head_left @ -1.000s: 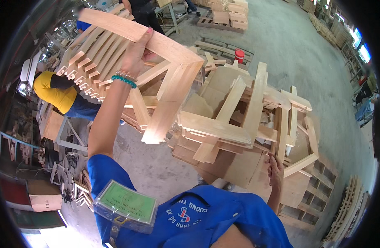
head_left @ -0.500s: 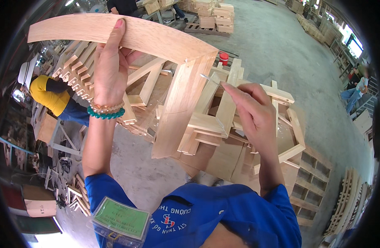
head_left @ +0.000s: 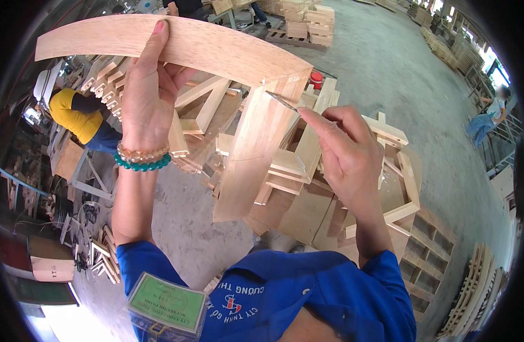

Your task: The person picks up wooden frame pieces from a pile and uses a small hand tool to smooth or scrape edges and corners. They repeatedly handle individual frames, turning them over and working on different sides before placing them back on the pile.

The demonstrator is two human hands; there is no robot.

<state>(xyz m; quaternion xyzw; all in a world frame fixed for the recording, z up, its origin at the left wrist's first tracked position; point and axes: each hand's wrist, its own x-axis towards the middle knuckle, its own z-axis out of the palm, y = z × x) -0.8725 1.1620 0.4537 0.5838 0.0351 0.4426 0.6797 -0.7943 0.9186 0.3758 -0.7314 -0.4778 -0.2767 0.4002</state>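
Observation:
My left hand (head_left: 150,94) grips the curved top piece of an angled wooden frame part (head_left: 216,48), thumb on its face and fingers behind. A wide straight leg (head_left: 250,154) meets the curved piece at a corner joint and hangs down from it. In my right hand (head_left: 353,154), pinched between thumb and forefinger, is a thin tool with a narrow metal blade (head_left: 282,101). Its tip lies at the leg's face just below the joint. Whether it touches the wood I cannot tell for sure.
Several similar wooden frame parts (head_left: 407,176) lie stacked behind on cardboard. A red container (head_left: 316,78) stands beyond them. At left a person in a yellow shirt (head_left: 73,117) bends over more wooden parts. A slatted pallet (head_left: 427,256) is on the floor at right.
My right hand has brought the blade left, onto the area just under the joint. The wooden frame part has shifted slightly, its joint end moving right, with my left hand still holding it.

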